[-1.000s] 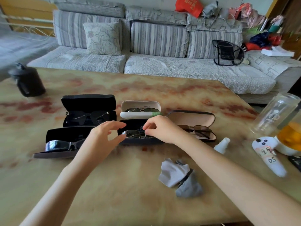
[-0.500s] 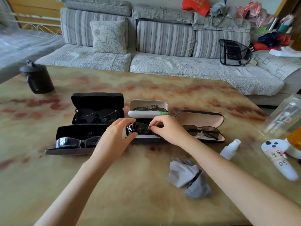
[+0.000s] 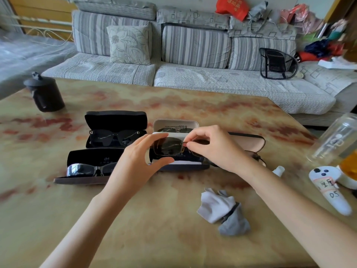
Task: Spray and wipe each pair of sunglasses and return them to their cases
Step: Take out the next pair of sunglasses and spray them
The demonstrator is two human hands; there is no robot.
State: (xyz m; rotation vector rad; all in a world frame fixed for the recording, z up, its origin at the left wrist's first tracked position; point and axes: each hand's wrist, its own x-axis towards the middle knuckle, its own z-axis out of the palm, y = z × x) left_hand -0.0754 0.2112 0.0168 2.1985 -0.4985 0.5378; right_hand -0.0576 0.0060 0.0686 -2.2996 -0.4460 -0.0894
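Both hands hold a thin-framed pair of dark sunglasses [image 3: 170, 146] just above its open dark case [image 3: 185, 164]. My left hand [image 3: 139, 163] pinches the left lens edge between thumb and fingers. My right hand [image 3: 214, 147] grips the frame at the bridge and right side. Several other open cases with sunglasses lie around: a black one [image 3: 116, 120] at the back left, a long dark one [image 3: 87, 171] at the front left, a white one [image 3: 175, 124] behind, and a beige-lined one [image 3: 249, 142] partly hidden by my right hand. A crumpled grey cloth [image 3: 224, 209] lies in front. The small white spray bottle [image 3: 278, 170] peeks past my right wrist.
A dark lidded pot [image 3: 45, 93] stands at the table's far left. At the right edge are a clear glass jar [image 3: 336, 140], a white controller [image 3: 330, 188] and an orange-filled container [image 3: 349, 167]. A grey sofa [image 3: 173, 74] runs behind the marble table [image 3: 135, 238].
My hands closed on the sunglasses in the front middle case and lifted them out; they are now raised above the case. The view has shifted slightly.
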